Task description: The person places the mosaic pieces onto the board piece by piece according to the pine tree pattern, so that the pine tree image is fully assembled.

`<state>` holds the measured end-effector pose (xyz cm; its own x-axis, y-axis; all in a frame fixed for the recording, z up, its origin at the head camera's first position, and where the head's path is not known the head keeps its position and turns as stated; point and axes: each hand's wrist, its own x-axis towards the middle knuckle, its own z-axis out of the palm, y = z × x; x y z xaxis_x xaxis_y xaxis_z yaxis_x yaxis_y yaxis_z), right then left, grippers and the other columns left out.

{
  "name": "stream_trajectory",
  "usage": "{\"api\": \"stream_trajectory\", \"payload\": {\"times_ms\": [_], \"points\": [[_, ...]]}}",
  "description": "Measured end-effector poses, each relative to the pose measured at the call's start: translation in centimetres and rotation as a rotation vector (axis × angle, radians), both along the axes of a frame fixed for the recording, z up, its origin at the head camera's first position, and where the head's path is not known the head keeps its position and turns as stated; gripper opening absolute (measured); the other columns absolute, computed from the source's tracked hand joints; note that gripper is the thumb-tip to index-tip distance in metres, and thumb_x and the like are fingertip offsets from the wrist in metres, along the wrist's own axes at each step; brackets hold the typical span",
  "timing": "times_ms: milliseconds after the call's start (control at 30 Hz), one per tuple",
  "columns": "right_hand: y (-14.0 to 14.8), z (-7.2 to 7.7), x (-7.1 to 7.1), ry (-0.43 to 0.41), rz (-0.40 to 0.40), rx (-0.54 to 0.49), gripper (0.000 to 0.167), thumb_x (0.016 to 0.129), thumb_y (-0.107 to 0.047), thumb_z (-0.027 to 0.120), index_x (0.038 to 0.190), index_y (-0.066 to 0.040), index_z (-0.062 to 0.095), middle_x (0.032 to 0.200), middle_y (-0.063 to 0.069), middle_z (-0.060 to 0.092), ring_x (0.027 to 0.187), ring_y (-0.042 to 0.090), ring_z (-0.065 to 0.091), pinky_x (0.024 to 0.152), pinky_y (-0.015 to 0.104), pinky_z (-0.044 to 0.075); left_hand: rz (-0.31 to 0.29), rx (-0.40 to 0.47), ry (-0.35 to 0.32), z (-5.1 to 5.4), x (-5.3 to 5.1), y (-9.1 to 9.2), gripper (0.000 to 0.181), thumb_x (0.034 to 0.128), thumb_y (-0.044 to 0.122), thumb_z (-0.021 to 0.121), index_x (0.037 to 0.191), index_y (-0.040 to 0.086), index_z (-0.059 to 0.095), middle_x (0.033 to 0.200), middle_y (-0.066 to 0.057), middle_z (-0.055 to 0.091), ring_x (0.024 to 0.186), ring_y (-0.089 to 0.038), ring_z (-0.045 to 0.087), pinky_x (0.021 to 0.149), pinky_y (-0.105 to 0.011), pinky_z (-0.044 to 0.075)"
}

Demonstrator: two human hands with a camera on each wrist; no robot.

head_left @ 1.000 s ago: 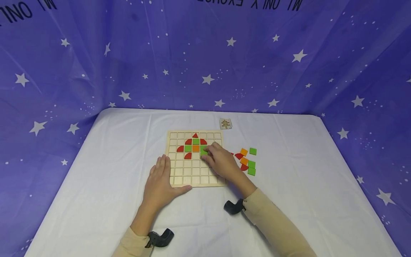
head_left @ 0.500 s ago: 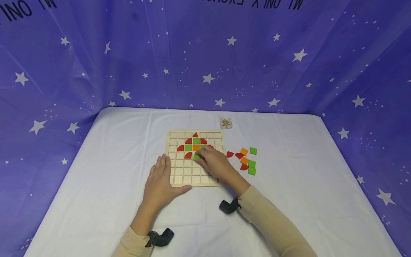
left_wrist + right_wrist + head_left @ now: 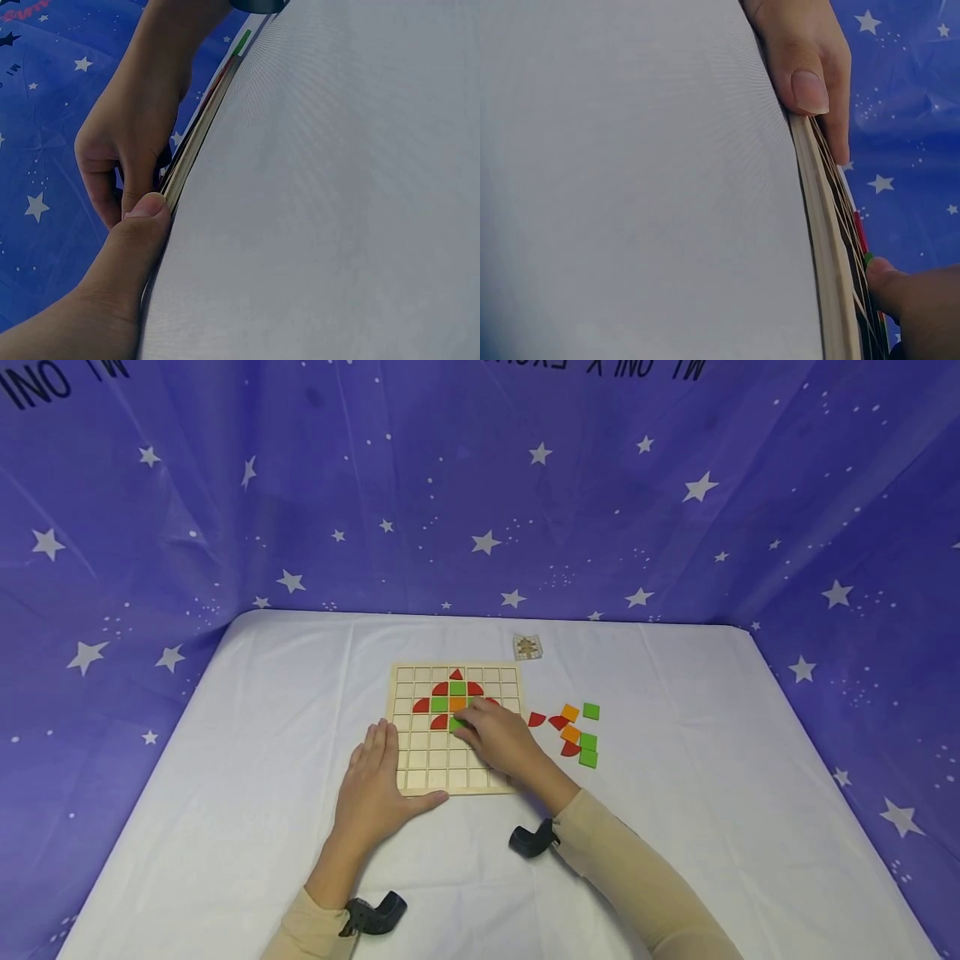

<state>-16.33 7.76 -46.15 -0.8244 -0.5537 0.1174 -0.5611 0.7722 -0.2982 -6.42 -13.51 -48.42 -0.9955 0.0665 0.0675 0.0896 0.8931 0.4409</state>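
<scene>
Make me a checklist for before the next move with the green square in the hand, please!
1. Left hand touching the board: ok, at its left and near edges.
2. Right hand holding a green square: ok, pinched.
3. That green square flat in its slot: cannot tell, partly covered.
4. Picture card uncovered: ok, beyond the board.
5. Loose pieces spread apart: not ok, some overlap.

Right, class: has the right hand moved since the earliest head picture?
Yes, leftward: the right hand has shifted across the board, bringing its pinched green tile nearer the board's left edge.
</scene>
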Motion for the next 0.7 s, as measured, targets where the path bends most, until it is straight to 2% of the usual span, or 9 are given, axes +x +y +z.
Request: {"api": "stream_trajectory", "payload": {"times_ms": [400, 700], "points": [[-0.08, -0.12, -0.42, -0.015, -0.039, -0.062, 0.03, 0.092, -0.037, 0.07, 0.117, -0.02, 0.073, 0.087, -0.009, 0.057, 0.073, 0.006, 0.051, 0.06, 0.019, 0.044, 0.004, -0.001, -0.002, -0.1, -0.11, 0.08, 0.136, 0.0658, 0.087, 0.063, 0.157, -0.001, 0.015, 0.166, -0.019, 0.012, 0.155, -0.035, 0.011, 0.124, -0.052, 0.018], [-0.24, -0.29, -0.46, -0.01, -0.048, -0.1, 0.03, 0.091, -0.036, 0.072, 0.116, -0.019, 0.074, 0.087, -0.009, 0.059, 0.073, 0.006, 0.052, 0.059, 0.02, 0.045, 0.002, -0.005, -0.02, -0.17, -0.12, -0.06, 0.136, 0.0661, 0.09, 0.058, 0.157, -0.001, 0.015, 0.167, -0.018, 0.011, 0.155, -0.035, 0.011, 0.125, -0.05, 0.017]]}}
